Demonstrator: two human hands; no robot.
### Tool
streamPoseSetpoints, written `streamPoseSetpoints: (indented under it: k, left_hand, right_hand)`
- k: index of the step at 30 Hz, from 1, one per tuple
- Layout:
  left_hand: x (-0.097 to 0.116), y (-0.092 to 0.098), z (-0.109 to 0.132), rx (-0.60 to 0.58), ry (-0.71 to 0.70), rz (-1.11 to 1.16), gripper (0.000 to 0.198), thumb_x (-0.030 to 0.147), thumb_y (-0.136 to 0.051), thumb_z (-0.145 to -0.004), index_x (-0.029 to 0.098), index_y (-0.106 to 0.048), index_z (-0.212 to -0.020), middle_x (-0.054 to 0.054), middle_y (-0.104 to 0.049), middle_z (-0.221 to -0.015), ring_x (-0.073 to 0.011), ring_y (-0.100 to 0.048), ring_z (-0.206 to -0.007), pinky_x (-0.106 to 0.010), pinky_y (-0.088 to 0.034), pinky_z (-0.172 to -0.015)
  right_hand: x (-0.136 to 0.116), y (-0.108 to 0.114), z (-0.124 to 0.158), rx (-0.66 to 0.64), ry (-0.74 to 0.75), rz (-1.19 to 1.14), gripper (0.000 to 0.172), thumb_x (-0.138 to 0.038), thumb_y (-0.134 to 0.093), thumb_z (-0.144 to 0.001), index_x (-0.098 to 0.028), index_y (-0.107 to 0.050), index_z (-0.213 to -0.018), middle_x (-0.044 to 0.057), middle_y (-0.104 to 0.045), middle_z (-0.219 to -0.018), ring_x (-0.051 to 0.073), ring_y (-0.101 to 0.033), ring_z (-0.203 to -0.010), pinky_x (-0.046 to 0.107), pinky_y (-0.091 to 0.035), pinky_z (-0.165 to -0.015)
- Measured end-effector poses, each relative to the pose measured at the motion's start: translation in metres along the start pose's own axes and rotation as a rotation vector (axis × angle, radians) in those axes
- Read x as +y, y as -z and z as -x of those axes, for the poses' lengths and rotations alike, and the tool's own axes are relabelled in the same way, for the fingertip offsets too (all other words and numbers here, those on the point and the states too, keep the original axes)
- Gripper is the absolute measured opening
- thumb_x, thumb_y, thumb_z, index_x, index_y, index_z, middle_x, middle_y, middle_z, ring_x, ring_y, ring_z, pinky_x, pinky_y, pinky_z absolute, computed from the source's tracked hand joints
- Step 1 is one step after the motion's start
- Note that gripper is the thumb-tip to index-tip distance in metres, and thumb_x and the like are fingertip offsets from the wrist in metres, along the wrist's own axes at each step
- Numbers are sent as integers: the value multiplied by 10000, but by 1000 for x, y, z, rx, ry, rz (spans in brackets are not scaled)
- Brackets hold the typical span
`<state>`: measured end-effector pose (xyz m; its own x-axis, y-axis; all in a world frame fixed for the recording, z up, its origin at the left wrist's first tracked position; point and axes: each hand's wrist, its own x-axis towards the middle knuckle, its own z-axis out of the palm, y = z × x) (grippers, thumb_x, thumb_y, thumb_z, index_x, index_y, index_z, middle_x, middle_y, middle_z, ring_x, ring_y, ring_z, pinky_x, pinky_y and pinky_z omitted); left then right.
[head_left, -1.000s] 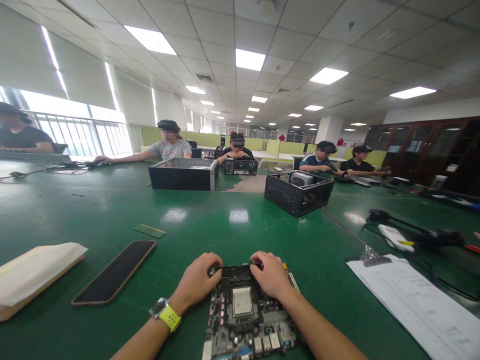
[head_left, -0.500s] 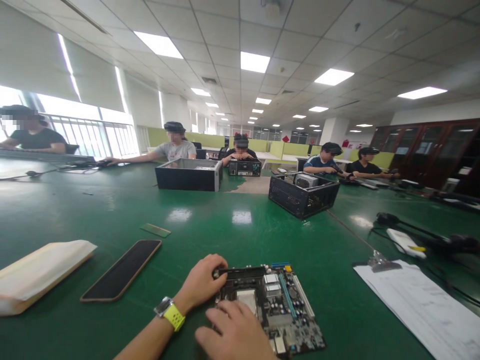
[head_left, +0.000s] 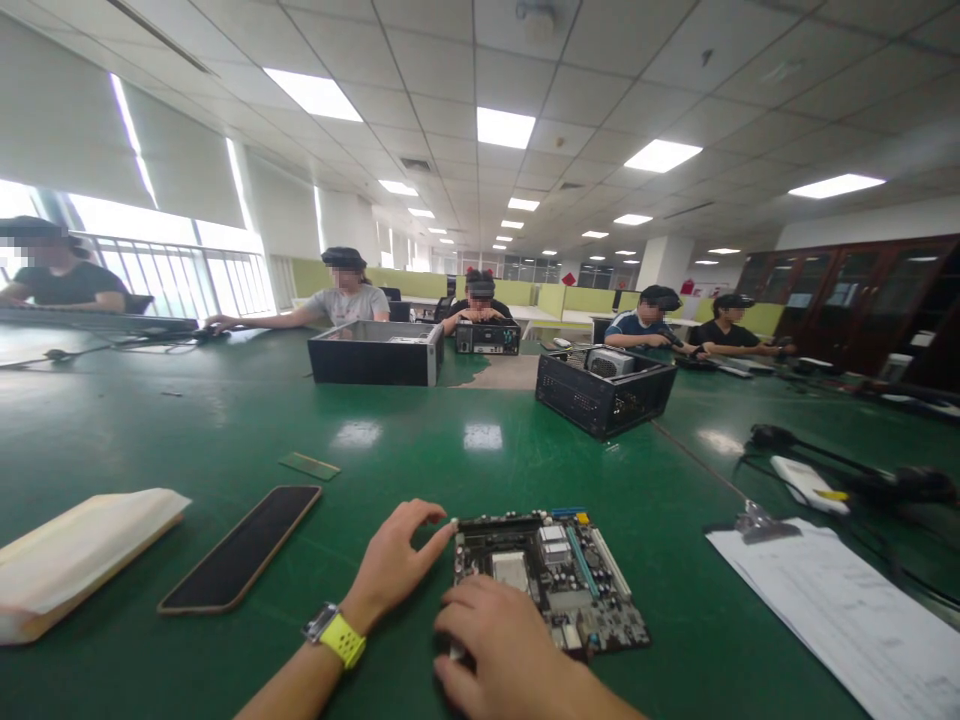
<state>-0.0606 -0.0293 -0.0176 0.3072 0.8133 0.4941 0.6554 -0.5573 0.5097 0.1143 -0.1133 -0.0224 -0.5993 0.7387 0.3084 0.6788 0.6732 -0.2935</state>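
Observation:
A motherboard (head_left: 592, 600) with a pale square processor socket area (head_left: 511, 570), white heat sinks and a light-blue slot lies on the green table. My right hand (head_left: 502, 640) covers its near-left corner, with fingers and thumb curled about the edge there; part of that grip is hidden under the hand. My left hand (head_left: 397, 560) is beside the far-left corner, fingers parted from the thumb and nothing between them. The left thumb tip is at or just off the board's edge; whether they touch is hard to tell. A watch with a yellow strap (head_left: 346, 640) circles my left wrist.
To the left lie a dark phone-like slab (head_left: 244, 550), a wrapped packet (head_left: 82, 560) and a thin green strip (head_left: 309, 466). A clipboard with papers (head_left: 832, 600) and cables (head_left: 847, 465) are on the right. Open computer cases (head_left: 607, 390) stand farther back, before several seated people.
The motherboard has shifted slightly right and away from me. My left hand has come off its far-left corner and opened. My right hand has moved to the board's near-left edge.

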Motion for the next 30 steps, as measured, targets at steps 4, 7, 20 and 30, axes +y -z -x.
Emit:
streamPoseSetpoints:
  k: [4, 7, 20, 30]
  left_hand:
    - [2, 2, 0, 4, 18, 9, 254, 422, -491, -863, 201, -606, -912, -45, -641, -897, -201, -587, -867, -351, -474, -814]
    - [4, 3, -1, 0, 34, 14, 264, 430, -490, -861, 203, -614, -910, -49, -644, -901, -205, -590, -866, -360, -480, -810]
    - [1, 3, -1, 8, 27, -2, 266, 426, -484, -864, 208, -630, -912, -40, -654, -894, -198, -597, -855, -341, -482, -793]
    - [0, 2, -2, -5, 18, -8, 254, 411, -478, -864, 212, -633, -890, -37, -658, -883, -197, -595, -846, -341, -478, -795]
  right_hand:
    - [37, 26, -1, 77, -203, -60, 278, -343, -569, -801, -235, -611, -1054, 30, -607, -1142, 185, -535, -1056, 282, -380, -936]
    - [70, 34, -1, 153, -385, -18, 421, -416, -612, -767, -227, -587, -1142, 56, -555, -1247, 222, -497, -1137, 321, -341, -986]
    - [127, 41, 3, 242, -689, 207, 290, -451, -499, -850, -258, -640, -1014, 31, -636, -1117, 222, -532, -1063, 461, -222, -1020]
    - [152, 46, 16, 240, -810, 272, 350, -468, -471, -858, -311, -618, -1134, 5, -595, -1240, 265, -422, -1219, 502, -226, -1011]
